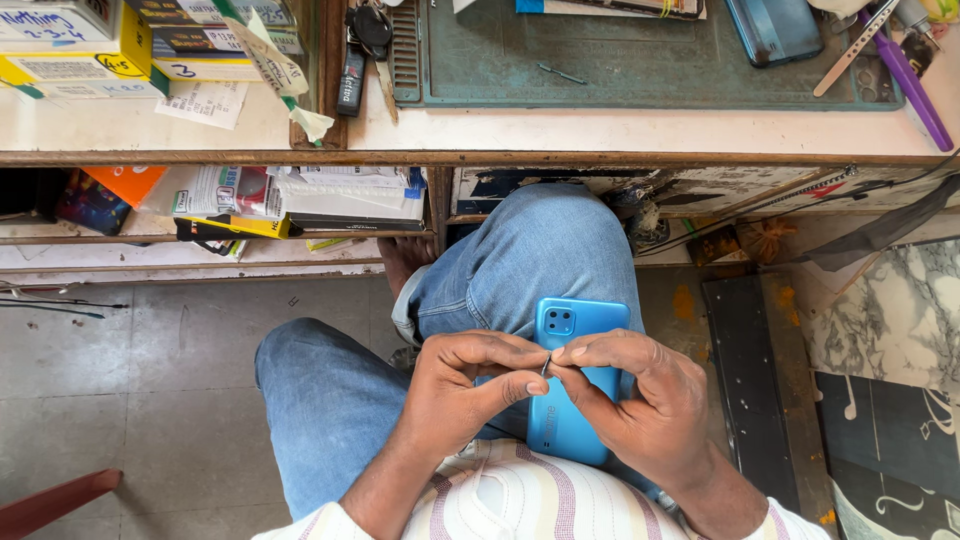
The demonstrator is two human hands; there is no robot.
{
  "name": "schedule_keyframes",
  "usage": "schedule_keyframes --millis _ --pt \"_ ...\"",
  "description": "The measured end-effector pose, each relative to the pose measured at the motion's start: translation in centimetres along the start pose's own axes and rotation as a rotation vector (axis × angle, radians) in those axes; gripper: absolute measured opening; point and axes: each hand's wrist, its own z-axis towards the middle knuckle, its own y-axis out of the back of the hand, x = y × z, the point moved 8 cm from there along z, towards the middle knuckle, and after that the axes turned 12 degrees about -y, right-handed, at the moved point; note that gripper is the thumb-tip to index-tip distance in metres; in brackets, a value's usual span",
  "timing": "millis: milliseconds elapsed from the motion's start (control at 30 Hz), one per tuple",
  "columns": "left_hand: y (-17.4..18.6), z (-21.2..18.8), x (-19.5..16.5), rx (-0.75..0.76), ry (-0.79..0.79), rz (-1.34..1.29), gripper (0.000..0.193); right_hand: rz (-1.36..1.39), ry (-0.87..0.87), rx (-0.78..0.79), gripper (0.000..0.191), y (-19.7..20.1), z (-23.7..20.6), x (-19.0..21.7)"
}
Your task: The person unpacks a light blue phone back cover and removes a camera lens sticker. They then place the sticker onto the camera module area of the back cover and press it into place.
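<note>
A light blue phone point(570, 400) lies back-up on my lap, its camera block toward the workbench. Over it, my left hand point(470, 385) and my right hand point(640, 395) meet fingertip to fingertip. Both pinch a tiny thin metal part point(546, 365), too small to identify. My right hand also rests against the phone's right side. I sit in blue jeans point(530, 255) with one knee raised toward the bench.
The workbench edge point(480, 157) runs across the top, with a green work mat point(640, 60), another blue phone point(775, 28), keys point(365, 35), tweezers and a purple tool point(915, 85). Yellow boxes point(75, 50) stand at left. Shelves underneath hold papers. Marble tiles point(890, 330) lean at right.
</note>
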Motion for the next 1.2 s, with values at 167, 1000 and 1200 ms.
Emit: schedule_keyframes --millis 167,1000,1200 --pt "-1.2 0.9 -0.1 0.049 -0.053 -0.02 0.024 0.007 -0.036 -0.022 0.033 0.9 -0.4 -0.7" --pt "-2.1 1.3 0.7 0.054 0.029 0.045 0.023 0.034 -0.056 -0.056 0.032 2.0 -0.9 -1.8" --pt "-1.9 1.3 0.8 0.045 0.009 0.031 0.023 0.049 -0.054 -0.051 0.032 1.9 -0.9 -1.8"
